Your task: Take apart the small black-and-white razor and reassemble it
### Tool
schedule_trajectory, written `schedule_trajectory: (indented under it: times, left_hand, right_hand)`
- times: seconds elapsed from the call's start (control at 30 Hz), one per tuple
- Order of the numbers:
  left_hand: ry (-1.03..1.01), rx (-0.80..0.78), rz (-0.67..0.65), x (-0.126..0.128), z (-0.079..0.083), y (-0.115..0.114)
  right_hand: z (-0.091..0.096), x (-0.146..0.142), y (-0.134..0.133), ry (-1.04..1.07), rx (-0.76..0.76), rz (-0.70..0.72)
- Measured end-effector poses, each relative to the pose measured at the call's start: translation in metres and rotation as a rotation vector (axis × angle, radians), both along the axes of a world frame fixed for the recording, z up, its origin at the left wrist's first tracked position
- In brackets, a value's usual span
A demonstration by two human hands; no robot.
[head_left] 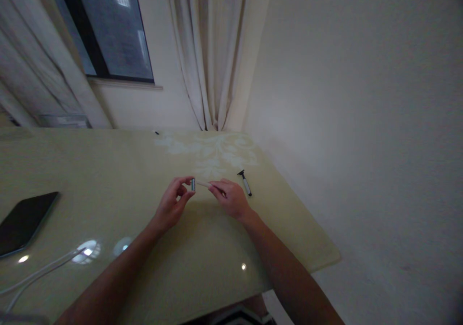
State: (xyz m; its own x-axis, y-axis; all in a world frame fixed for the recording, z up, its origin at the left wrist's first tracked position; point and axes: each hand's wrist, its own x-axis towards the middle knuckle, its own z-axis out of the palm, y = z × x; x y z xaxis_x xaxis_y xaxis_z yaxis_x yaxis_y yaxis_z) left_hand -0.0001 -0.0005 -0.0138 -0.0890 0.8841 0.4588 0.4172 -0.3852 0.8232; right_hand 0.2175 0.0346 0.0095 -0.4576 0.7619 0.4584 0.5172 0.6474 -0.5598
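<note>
Above the middle of the table, my left hand pinches a small razor head between thumb and fingers, its bladed face with a bluish strip showing. My right hand is closed around a thin pale handle that points left to the razor head. Its tip meets or nearly meets the head; whether the two are joined I cannot tell. Just right of my right hand lies a second razor, with a black head and a grey and black handle, flat on the table.
The glossy pale table has a rounded right corner beside the wall. A dark tablet lies at the left, with a white cable nearer me. A small black piece sits at the far edge, before the curtain.
</note>
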Motion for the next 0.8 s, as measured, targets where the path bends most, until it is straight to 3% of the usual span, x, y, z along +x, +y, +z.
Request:
schedule_trajectory:
  times: [0.13, 0.33, 0.5, 0.67, 0.8]
  left_hand:
    - [-0.004, 0.001, 0.013, 0.0005, 0.0012, -0.0005]
    - [0.009, -0.002, 0.020, -0.0008, 0.0001, 0.0014]
    - [0.009, 0.006, 0.020, -0.0022, 0.0006, 0.0012]
    - [0.034, 0.007, 0.019, -0.0026, -0.0007, 0.0011]
    - [0.045, 0.011, 0.000, -0.0024, -0.0031, 0.0010]
  right_hand:
    - [0.0014, -0.0023, -0.0038, 0.017, -0.012, 0.098]
    - [-0.0005, 0.0001, -0.0009, -0.007, 0.018, -0.016]
    - [0.0000, -0.0020, -0.0042, -0.034, 0.031, 0.074]
    - [-0.0029, 0.0011, 0.0016, -0.082, 0.040, -0.053]
    - [-0.0042, -0.0007, 0.0013, -0.032, 0.024, 0.012]
